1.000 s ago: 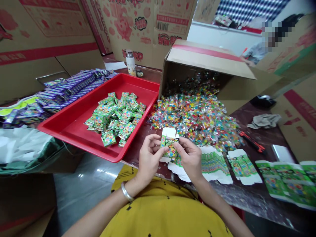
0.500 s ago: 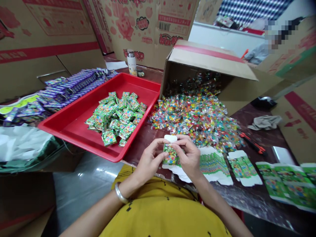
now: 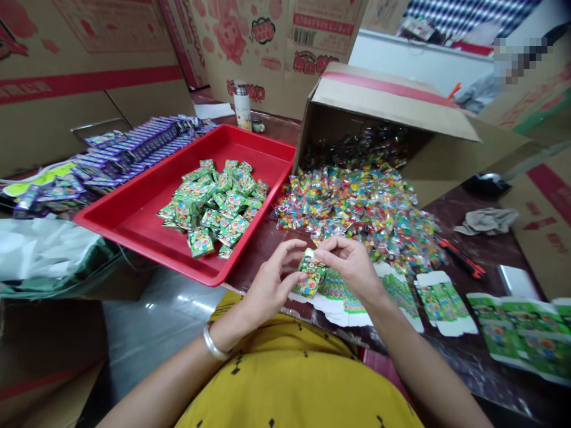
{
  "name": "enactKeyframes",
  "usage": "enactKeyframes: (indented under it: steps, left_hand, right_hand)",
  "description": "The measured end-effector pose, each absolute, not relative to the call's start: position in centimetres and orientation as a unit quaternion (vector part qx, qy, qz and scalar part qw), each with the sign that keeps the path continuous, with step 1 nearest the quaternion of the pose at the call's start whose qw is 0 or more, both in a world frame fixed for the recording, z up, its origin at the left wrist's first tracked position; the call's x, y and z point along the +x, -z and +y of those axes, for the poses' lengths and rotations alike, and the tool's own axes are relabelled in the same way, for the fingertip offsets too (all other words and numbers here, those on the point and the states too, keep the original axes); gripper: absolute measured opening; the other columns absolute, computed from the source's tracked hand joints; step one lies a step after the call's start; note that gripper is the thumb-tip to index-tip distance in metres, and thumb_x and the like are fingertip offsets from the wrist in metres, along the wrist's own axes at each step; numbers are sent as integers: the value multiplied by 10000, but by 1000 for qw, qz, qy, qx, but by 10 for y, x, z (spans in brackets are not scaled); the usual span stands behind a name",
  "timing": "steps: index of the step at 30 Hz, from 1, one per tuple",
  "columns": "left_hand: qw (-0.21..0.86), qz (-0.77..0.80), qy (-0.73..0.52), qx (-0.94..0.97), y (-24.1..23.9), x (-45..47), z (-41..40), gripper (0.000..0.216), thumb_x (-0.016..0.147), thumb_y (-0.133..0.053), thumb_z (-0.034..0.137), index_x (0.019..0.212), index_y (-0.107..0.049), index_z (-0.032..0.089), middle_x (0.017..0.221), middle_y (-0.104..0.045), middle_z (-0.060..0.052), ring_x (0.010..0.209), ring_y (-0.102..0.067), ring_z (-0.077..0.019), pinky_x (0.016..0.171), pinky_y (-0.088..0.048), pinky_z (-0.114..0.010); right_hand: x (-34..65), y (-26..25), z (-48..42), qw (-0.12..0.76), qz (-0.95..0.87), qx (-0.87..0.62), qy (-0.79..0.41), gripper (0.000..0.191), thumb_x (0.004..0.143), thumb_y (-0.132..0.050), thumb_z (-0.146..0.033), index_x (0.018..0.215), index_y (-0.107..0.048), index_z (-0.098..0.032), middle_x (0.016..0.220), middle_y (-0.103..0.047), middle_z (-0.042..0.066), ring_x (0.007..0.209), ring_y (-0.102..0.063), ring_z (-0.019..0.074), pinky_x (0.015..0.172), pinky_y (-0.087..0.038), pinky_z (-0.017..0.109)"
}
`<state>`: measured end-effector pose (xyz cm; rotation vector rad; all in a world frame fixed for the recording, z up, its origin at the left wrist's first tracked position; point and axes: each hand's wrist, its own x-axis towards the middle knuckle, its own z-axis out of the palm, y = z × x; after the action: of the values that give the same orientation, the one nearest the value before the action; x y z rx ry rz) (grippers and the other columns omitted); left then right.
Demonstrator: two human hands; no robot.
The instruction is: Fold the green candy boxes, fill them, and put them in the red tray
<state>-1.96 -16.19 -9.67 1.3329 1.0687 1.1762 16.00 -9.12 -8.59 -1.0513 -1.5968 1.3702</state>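
Between my two hands is a small green printed candy box (image 3: 311,276), tilted a little above the table's front edge. My left hand (image 3: 273,286) has its thumb on the box's left side, its fingers curled round behind. At the top edge, the thumb and forefinger of my right hand (image 3: 353,267) pinch the end of the box. Flat green-and-white cartons (image 3: 336,306) lie in an overlapping row under and beside my right hand. Just beyond my hands spreads a heap of small clear packets of coloured candy (image 3: 352,205).
A red tray (image 3: 129,208) at the left holds several filled green boxes (image 3: 214,205). Purple boxes (image 3: 138,145) line up behind it. The packets spill from an open carton (image 3: 397,89). To the right lie a red-and-black tool (image 3: 464,258), a cloth (image 3: 487,221) and more flat cartons (image 3: 521,333).
The white top flap that stood up from the box is now folded down. The box has tilted, and the fingers of my left hand have loosened somewhat. The view has shifted slightly.
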Motion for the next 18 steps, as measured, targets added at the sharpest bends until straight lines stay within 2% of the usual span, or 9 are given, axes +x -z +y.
enactKeyframes:
  steps: [4, 9, 11, 14, 16, 18]
  left_hand:
    - [515, 436, -483, 558, 96, -18, -162, 505, 896, -567, 156, 1377, -457, 265, 1267, -612, -92, 1115, -616, -225, 873, -549, -328]
    - [508, 455, -505, 529, 103, -16, -164, 362, 882, -582, 140, 1232, -603, 232, 1177, -663, -59, 1096, -620, -203, 928, -506, -309]
    - [528, 456, -502, 512, 108, -17, -165, 302, 878, -585, 140, 1167, -627, 215, 1116, -679, -52, 1020, -645, -184, 893, -511, -292]
    - [578, 453, -478, 483, 118, -22, -165, 244, 831, -659, 170, 1070, -612, 187, 1002, -685, -41, 921, -661, -171, 832, -524, -286]
    - [573, 477, -476, 467, 125, -26, -163, 236, 769, -738, 204, 932, -571, 171, 884, -664, -17, 828, -650, -151, 756, -526, -259]
    - [539, 514, -489, 454, 130, -30, -159, 302, 736, -775, 246, 835, -498, 176, 768, -606, 23, 697, -603, -110, 631, -501, -209]
  right_hand:
    - [158, 87, -90, 390, -633, -410, -528, 216, 796, -743, -361, 708, -641, -192, 702, -623, 4, 651, -566, 151, 611, -466, 281]
    - [154, 95, -118, 463, -722, -385, -341, 184, 900, -621, -242, 718, -647, -227, 838, -654, 39, 834, -623, 198, 772, -488, 348]
    - [157, 103, -128, 460, -752, -370, -293, 125, 906, -606, -222, 808, -680, -246, 910, -667, 53, 894, -632, 213, 815, -494, 369]
    - [170, 116, -125, 411, -778, -366, -304, 109, 921, -587, -268, 931, -694, -253, 961, -678, 59, 930, -638, 223, 812, -507, 364]
    - [182, 123, -109, 377, -768, -419, -303, 165, 948, -535, -309, 946, -683, -235, 923, -682, 56, 869, -645, 216, 741, -508, 339]
    - [191, 129, -87, 352, -753, -502, -241, 172, 939, -539, -324, 934, -669, -211, 855, -673, 50, 752, -638, 205, 697, -492, 330]
